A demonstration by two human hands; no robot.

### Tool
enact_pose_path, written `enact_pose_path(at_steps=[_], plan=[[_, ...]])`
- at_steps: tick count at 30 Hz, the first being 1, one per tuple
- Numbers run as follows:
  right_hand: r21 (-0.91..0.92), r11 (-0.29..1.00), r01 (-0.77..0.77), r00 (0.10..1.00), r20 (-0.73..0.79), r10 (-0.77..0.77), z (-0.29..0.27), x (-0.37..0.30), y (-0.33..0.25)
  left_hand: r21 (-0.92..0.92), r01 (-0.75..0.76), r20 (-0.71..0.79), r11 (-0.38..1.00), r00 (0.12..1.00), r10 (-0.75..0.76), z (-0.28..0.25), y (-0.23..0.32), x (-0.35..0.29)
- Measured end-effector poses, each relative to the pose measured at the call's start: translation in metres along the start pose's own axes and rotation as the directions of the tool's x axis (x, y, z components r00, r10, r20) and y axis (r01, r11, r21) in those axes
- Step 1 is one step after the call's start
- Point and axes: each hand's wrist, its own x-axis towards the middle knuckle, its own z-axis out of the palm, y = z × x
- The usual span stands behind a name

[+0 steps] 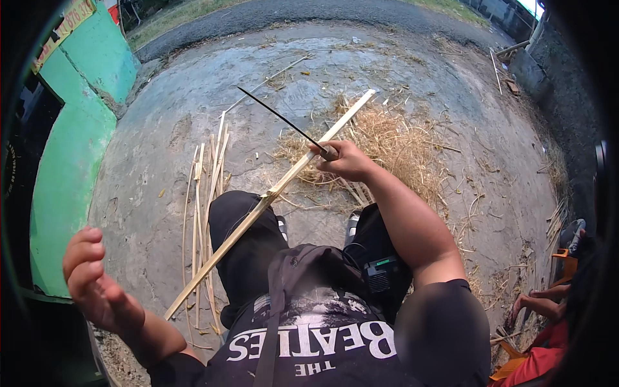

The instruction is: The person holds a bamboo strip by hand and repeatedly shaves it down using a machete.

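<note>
My right hand (349,161) is closed around the short handle of a knife (282,118), whose long, thin, dark blade points up and to the left. A long pale strip of split bamboo or wood (293,173) slants past that hand and over my left knee, its lower end at the left. Partway along it, near the knee, the strip has a rough, splintered spot. Whether my right fingers also press on the strip, I cannot tell. Raised at the far left, away from the strip, my left hand (97,284) is empty, its fingers loosely bent and the thumb apart.
Several thin pale strips (201,193) lie left of my knee. A heap of curled shavings (393,145) covers the concrete beyond my right hand. A green wall (71,174) stands at the left. Another person's hand (519,306) and red clothing show at the lower right.
</note>
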Motion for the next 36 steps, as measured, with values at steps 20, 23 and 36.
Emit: enact_pose_path(at_steps=[20, 23, 36], plan=[[-0.756, 0.612, 0.231, 0.95, 0.04, -0.309, 0.012, -0.027, -0.05, 0.5, 0.511, 0.525, 0.699, 0.463, -0.714, 0.089, -0.051, -0.198], [-0.82, 0.56, 0.116, 0.986, 0.026, -0.166, -0.002, -0.016, -0.036, 0.445, 0.553, 0.488, 0.704, 0.509, -0.709, 0.093, -0.05, -0.204], [-0.704, 0.709, -0.039, 0.996, 0.032, 0.086, 0.002, -0.001, -0.038, 0.459, 0.552, 0.466, 0.696, 0.517, -0.718, 0.098, -0.056, -0.207]])
